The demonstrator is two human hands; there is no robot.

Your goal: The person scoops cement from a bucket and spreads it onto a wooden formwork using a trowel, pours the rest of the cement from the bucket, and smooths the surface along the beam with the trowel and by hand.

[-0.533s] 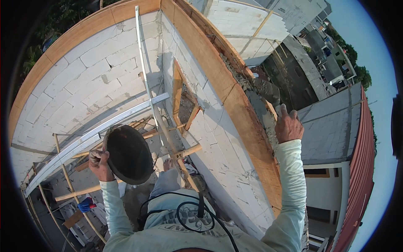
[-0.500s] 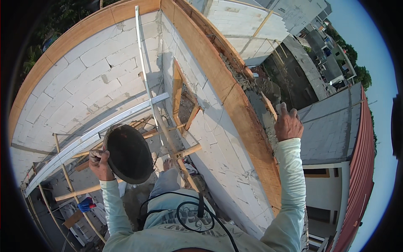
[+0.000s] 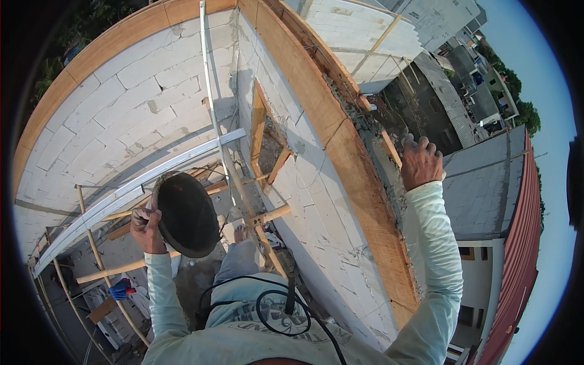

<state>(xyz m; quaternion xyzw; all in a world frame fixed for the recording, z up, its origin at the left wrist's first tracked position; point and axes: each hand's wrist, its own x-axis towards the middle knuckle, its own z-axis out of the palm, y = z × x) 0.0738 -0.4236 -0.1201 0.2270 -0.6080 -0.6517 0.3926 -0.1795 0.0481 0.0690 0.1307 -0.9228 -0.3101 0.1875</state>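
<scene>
Outdoors, left hand (image 3: 146,226) fingers grasp a black pan (image 3: 187,214); right hand (image 3: 420,163) fingers spread on the concrete-filled wall top (image 3: 389,170).

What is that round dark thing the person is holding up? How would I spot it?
Start at the big white block wall with the wooden board along its top. Go down to the pale metal rail slanting across it. Just below, the left hand grips the rim of a round black pan, the only dark, bowl-shaped thing among straight poles and planks.

No packages, labels, signs or screens visible anywhere in view.
</scene>
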